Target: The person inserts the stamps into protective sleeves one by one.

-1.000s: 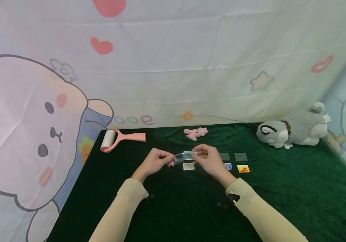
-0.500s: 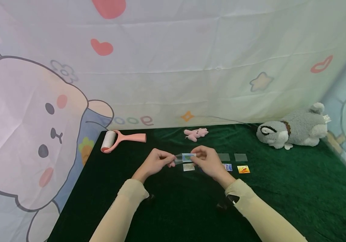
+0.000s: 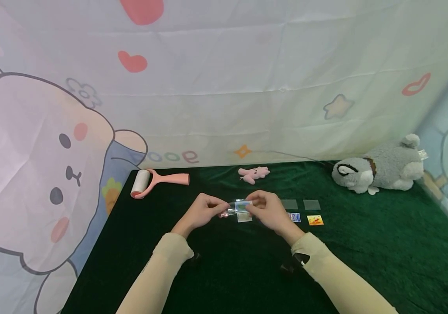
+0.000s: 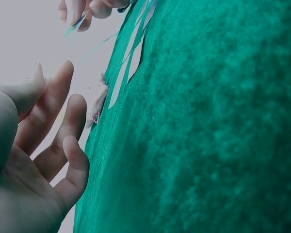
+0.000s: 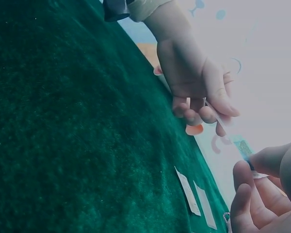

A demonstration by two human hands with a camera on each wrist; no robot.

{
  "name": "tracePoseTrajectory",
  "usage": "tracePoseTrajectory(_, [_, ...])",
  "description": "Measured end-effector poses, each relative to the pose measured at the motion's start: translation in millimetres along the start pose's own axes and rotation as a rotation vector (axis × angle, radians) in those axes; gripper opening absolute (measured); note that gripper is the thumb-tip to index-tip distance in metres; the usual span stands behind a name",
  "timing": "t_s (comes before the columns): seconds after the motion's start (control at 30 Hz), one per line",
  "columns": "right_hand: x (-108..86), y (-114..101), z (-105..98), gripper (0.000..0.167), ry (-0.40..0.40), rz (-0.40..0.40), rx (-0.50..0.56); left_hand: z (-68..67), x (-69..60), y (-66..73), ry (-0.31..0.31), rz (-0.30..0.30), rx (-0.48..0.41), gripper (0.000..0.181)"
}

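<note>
In the head view my left hand (image 3: 202,213) pinches the left end of a small clear plastic sleeve (image 3: 230,211) between thumb and finger. My right hand (image 3: 269,211) pinches the right edge of a small blue-and-green stamp (image 3: 242,206), which lies in or against the sleeve; I cannot tell which. Both are held just above the cloth. Beneath them rests a pale beige stamp (image 3: 244,217). A blue stamp (image 3: 294,217) and a yellow-orange stamp (image 3: 315,220) lie to the right. Behind these two are two flat clear sleeves, one nearer (image 3: 290,204) and one farther right (image 3: 312,204).
Dark green cloth (image 3: 239,274) covers the table. A pink-handled lint roller (image 3: 169,178) lies at the back left and a small pink plush (image 3: 253,173) at the back middle. At the back right lies a grey plush toy (image 3: 388,168). A printed curtain (image 3: 224,56) hangs behind.
My right hand has shifted slightly left with the stamp, bringing it closer to my left hand. The sleeve between the hands now shows bright glints. The things on the cloth stay put.
</note>
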State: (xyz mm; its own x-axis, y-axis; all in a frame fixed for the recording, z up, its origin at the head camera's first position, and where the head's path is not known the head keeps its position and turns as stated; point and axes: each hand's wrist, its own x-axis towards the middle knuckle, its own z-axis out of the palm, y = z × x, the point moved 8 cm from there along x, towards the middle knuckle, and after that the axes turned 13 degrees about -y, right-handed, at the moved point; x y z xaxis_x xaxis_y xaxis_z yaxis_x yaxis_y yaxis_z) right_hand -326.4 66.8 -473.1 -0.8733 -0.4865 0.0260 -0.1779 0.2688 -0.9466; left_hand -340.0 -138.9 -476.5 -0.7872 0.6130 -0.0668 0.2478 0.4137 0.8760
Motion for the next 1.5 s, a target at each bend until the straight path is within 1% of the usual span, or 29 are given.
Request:
tracePoseTrajectory(0.13, [0.0,-2,2,0.02,0.0,0.008,0.004,1.6,0.4,4.7,0.01,0.017,0.042,0.024])
tracePoseTrajectory(0.2, [-1.2,-6,3,0.02,-0.002,0.012,0.011,1.8,0.7,6.0,0.018,0.023,0.058,0.025])
tracePoseTrajectory(0.37, [-10.1,-29,5,0.021,-0.024,0.015,0.037,3.3,0.7,8.0,0.029,0.021,0.082,0.026])
tracePoseTrajectory(0.47, [-14.8,-39,4,0.022,-0.034,-0.005,0.057,4.9,0.2,9.5,0.029,0.025,0.076,0.023])
tracePoseTrajectory(0.7, [0.7,-4,2,0.025,-0.023,-0.021,0.094,6.1,-0.2,14.4,0.059,0.038,0.08,0.02])
tracePoseTrajectory(0.87, [0.8,-4,1,0.025,-0.006,-0.031,0.135,6.2,-1.5,17.3,0.072,0.041,0.093,0.018])
tracePoseTrajectory(1.07, [0.6,-2,2,0.009,-0.002,-0.024,0.094,6.6,-2.8,19.7,0.087,0.049,0.103,0.017])
tracePoseTrajectory(1.13, [0.2,-3,3,0.01,-0.007,-0.023,0.087,6.9,-3.1,21.0,0.088,0.058,0.106,0.018])
tracePoseTrajectory(1.27, [-1.0,-5,4,0.015,-0.011,-0.023,0.092,7.5,-3.1,22.7,0.079,0.062,0.125,0.02])
tracePoseTrajectory(1.37, [-0.8,-5,4,0.017,-0.012,-0.025,0.092,8.4,-3.6,22.4,0.068,0.054,0.151,0.025])
tracePoseTrajectory(1.5, [-0.1,-3,4,0.016,-0.012,-0.03,0.081,10.8,-5.2,23.8,0.05,0.045,0.215,0.039])
